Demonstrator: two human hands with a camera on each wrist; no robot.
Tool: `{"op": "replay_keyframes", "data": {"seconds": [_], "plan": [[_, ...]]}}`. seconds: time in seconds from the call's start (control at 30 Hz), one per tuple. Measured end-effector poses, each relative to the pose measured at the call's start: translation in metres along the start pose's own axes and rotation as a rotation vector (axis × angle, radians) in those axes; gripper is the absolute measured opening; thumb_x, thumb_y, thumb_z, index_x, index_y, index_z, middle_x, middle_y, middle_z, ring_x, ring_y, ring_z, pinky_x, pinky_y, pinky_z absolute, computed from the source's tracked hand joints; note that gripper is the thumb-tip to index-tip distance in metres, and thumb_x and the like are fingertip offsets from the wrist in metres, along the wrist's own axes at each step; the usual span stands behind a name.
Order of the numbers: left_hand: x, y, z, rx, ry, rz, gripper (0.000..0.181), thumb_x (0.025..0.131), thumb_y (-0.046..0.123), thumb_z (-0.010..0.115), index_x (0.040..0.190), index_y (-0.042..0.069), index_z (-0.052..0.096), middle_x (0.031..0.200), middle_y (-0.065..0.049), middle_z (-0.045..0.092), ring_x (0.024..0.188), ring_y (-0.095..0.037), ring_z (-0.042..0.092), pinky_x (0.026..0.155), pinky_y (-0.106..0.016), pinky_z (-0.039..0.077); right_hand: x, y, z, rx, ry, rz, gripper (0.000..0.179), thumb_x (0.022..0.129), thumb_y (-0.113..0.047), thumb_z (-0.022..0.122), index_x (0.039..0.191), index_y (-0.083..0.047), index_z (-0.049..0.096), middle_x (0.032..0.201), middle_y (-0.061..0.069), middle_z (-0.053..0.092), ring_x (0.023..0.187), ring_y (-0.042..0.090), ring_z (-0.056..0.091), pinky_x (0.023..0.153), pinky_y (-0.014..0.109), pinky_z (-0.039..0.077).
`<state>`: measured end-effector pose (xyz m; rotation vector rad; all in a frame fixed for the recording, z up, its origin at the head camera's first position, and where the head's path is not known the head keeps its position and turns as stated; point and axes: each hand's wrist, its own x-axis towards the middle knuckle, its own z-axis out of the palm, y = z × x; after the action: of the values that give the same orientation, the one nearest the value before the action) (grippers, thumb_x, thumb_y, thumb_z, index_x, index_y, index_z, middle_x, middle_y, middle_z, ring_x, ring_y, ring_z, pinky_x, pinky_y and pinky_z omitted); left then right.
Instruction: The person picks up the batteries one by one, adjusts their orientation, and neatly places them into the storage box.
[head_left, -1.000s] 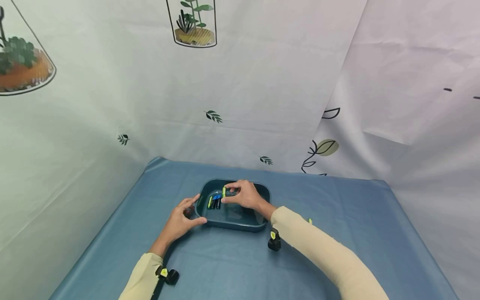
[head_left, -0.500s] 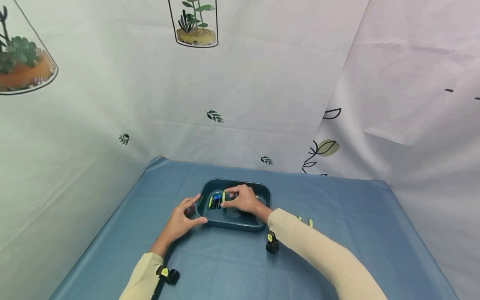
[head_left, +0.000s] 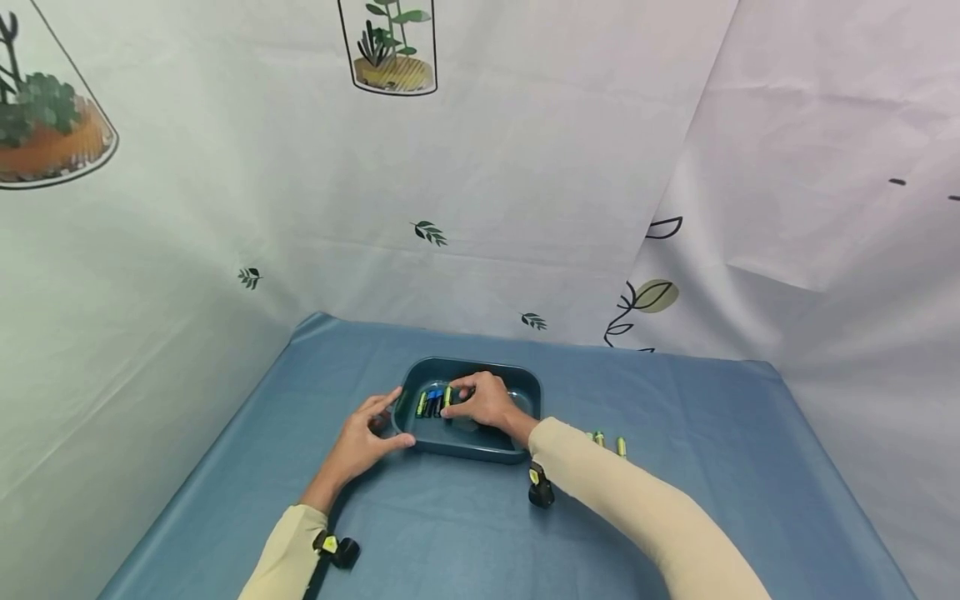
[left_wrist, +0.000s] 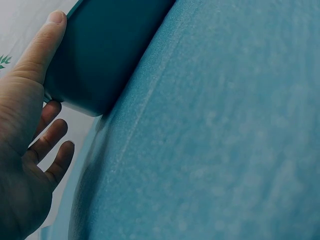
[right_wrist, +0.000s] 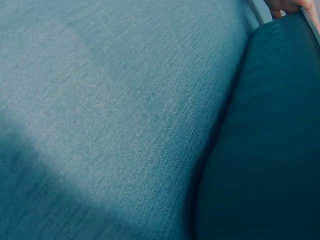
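Note:
In the head view a dark teal tray [head_left: 468, 452] holds a short row of batteries at its left side. The row has a green battery [head_left: 421, 406] at its left end and blue-and-black batteries [head_left: 433, 404] beside it. My right hand [head_left: 489, 400] reaches into the tray and pinches a green battery [head_left: 447, 397] between thumb and fingers, upright in line at the row's right end. My left hand [head_left: 362, 435] is spread against the tray's near left corner, thumb and forefinger touching the rim. In the left wrist view its thumb [left_wrist: 42, 45] lies straight along the rim, the other fingers loosely bent.
More green batteries [head_left: 621, 447] lie on the blue cloth right of the tray, partly hidden behind the right sleeve [head_left: 622, 492]. A patterned white curtain [head_left: 480, 208] stands behind the table. Small black cameras [head_left: 540, 490] hang at both wrists.
My right hand has lowered the green battery slightly to the row's right end. The right forearm has shifted left, showing more batteries behind the sleeve. The left hand stays on the tray.

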<state>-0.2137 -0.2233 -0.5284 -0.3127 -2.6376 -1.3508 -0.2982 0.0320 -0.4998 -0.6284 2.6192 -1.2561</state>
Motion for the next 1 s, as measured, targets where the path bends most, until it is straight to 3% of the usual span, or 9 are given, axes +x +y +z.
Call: {"op": "replay_keyframes", "data": {"seconds": [1.0], "plan": [[-0.0004, 0.0032, -0.0007, -0.018, 0.0, 0.012, 0.087, 0.079, 0.031, 0.09, 0.154, 0.017, 0.049, 0.133, -0.01, 0.057, 0.094, -0.02, 0.056, 0.08, -0.042, 0.049, 0.0024, 0.0021, 0.0101, -0.113, -0.028, -0.001, 0.054, 0.079, -0.038, 0.09, 0.124, -0.011, 0.075, 0.085, -0.006, 0.063, 0.069, 0.007, 0.056, 0.067, 0.025, 0.05]]}}
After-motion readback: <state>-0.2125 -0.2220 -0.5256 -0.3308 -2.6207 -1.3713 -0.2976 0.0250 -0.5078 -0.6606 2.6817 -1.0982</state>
